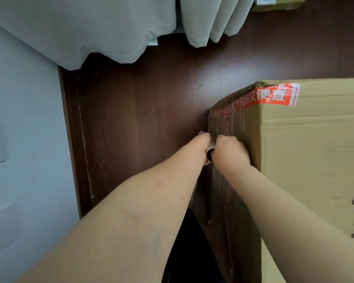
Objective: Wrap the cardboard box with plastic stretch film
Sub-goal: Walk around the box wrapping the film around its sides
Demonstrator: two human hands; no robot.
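A large brown cardboard box (315, 144) with red printed tape over its far corner stands on the floor at the right. Clear stretch film (223, 123) lies stretched over its left side face. A roll of film (209, 153) on a cardboard tube is held upright against that face. My left hand (200, 144) grips the roll from the left. My right hand (231, 152) is closed at the tube's open upper end, with fingers in the core, right against the box's side. Most of the roll is hidden behind my hands and forearms.
Dark wooden floor (141, 111) spreads left of the box. A pale wall (25, 139) runs along the left, with a wooden skirting. Light curtains (110, 27) hang at the top. Another cardboard box (278, 4) sits at the top right.
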